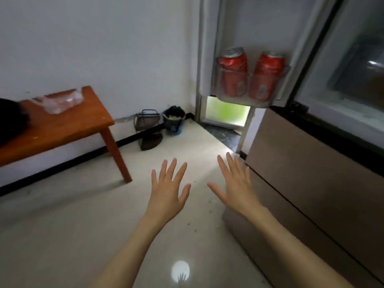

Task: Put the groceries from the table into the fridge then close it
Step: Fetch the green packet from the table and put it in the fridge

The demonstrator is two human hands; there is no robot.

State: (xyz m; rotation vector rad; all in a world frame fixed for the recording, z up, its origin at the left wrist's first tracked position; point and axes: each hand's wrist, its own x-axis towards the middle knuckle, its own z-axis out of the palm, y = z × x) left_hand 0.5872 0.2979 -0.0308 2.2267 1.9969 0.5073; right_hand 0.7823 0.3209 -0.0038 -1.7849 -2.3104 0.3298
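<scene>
The fridge [301, 163] stands at the right with its upper door [239, 28] swung open. Two red cans [233, 71] stand side by side in the clear door shelf [249, 88]. A crumpled clear plastic bag [59, 101] lies on the orange-brown wooden table [68, 125] at the left. My left hand [169, 192] and my right hand [234, 183] are both stretched out over the floor, palms down, fingers spread and straight. Neither hand holds anything.
A dark object [10, 119] sits at the table's left edge. A wire basket [146, 119] and a small bin [174, 119] stand against the wall by the corner. The fridge's lower brown drawers [311, 194] are closed. Pale tiled floor [83, 225] lies below my hands.
</scene>
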